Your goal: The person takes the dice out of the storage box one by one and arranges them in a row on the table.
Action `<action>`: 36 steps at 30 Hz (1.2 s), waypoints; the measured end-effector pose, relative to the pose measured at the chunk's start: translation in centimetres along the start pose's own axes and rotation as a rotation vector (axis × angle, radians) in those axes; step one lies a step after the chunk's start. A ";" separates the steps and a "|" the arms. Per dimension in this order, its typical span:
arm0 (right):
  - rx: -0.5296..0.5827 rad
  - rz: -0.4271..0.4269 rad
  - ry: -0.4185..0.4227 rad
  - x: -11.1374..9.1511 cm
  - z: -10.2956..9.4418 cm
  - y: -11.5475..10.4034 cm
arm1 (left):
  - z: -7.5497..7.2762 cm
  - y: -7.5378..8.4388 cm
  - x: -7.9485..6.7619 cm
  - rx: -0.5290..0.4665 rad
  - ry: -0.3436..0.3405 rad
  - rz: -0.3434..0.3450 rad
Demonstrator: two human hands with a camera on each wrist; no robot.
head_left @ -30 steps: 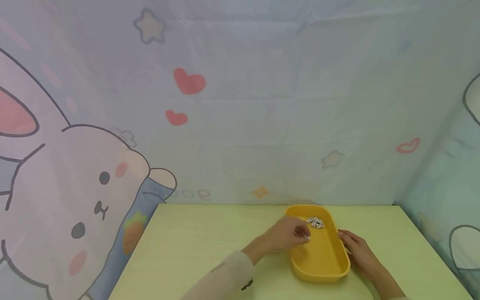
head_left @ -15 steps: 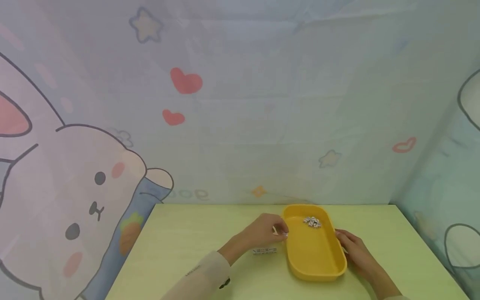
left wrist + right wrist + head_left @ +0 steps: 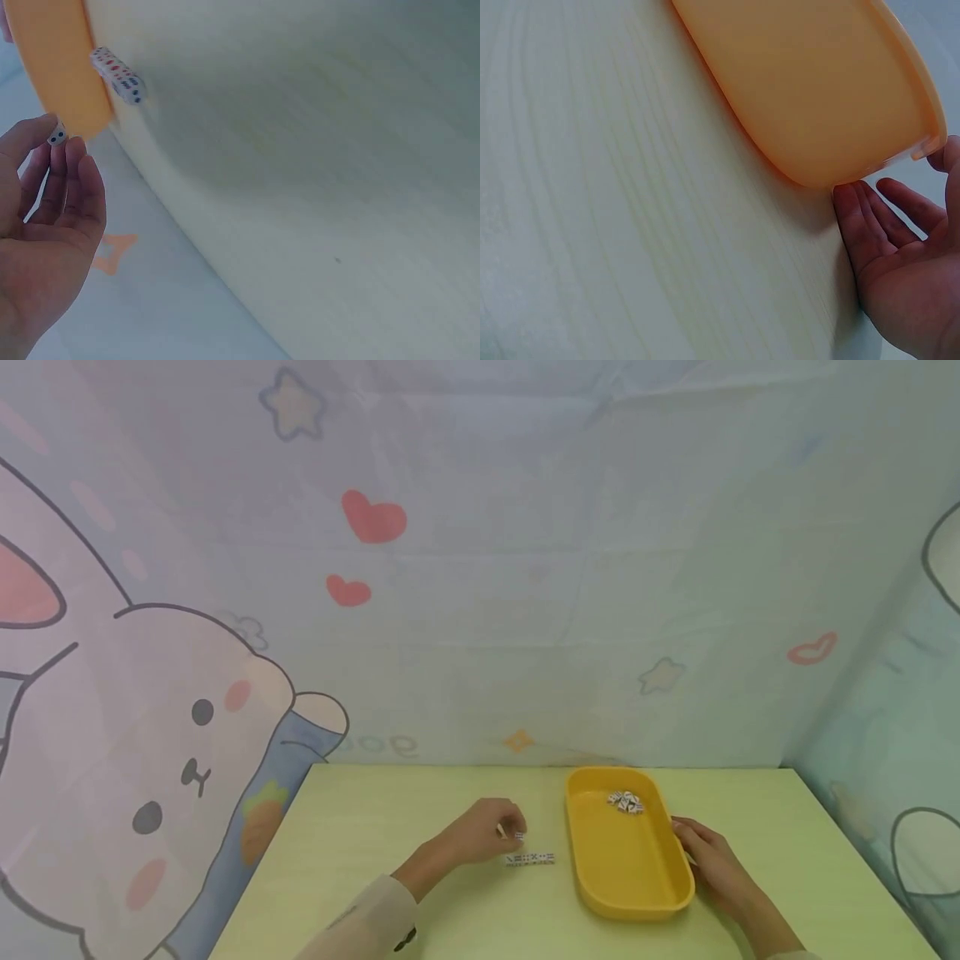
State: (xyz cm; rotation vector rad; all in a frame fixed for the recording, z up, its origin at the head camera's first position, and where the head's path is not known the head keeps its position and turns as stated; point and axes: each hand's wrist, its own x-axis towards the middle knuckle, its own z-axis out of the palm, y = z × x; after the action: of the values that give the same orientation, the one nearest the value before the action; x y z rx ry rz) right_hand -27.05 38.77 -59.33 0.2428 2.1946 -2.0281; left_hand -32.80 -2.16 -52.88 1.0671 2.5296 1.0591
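My left hand (image 3: 480, 832) pinches a small white die (image 3: 57, 134) between thumb and fingertips, just above the table. Close below it, a short row of white dice (image 3: 530, 859) with dark and red dots lies on the table, left of the yellow tray (image 3: 633, 868). In the left wrist view, these dice (image 3: 118, 76) stand side by side. My right hand (image 3: 716, 866) holds the tray's right side. In the right wrist view, the thumb is at the rim and the fingertips (image 3: 847, 196) touch the outer wall low down. Inside the tray's far end lies a loose heap of dice (image 3: 626, 802).
The pale yellow-green table (image 3: 360, 860) reaches back to a hanging cloth (image 3: 480, 652) printed with hearts, stars and a large rabbit. A second stretch of cloth (image 3: 900, 710) stands along the right side.
My left hand has carried the die from above the tray leftward to the row of dice, which has come into view. The right hand stays at the tray's side.
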 end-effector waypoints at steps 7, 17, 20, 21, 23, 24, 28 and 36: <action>-0.001 0.010 0.006 0.1 -0.1 0.1 | 0.0 -2.0 -1.6 0.008 -0.012 -0.023; -0.015 0.005 0.007 0.2 -0.3 0.3 | 1.2 -3.6 -2.4 0.005 -0.038 -0.044; -0.012 0.010 0.010 0.2 -0.2 0.2 | 1.5 -3.5 -2.6 0.023 -0.028 -0.061; -0.011 0.009 0.009 0.2 -0.2 0.2 | 1.6 -3.5 -2.6 0.030 -0.026 -0.068; -0.019 0.007 0.004 0.1 -0.1 0.1 | 1.6 -3.4 -2.7 0.047 -0.022 -0.076; -0.019 0.011 0.006 0.1 -0.1 0.1 | 1.7 -3.4 -2.8 0.057 -0.020 -0.074; -0.019 0.011 0.003 0.1 -0.1 0.0 | 1.8 -3.5 -2.8 0.089 -0.014 -0.071; -0.014 0.015 0.006 0.0 0.1 0.1 | 2.1 -3.9 -2.7 0.091 -0.008 -0.081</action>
State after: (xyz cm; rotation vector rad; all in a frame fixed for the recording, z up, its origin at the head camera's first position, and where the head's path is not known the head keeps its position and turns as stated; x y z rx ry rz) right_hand -27.00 38.63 -59.40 0.2638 2.2023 -2.0065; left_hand -32.14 -4.79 -57.31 0.9794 2.6133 0.9252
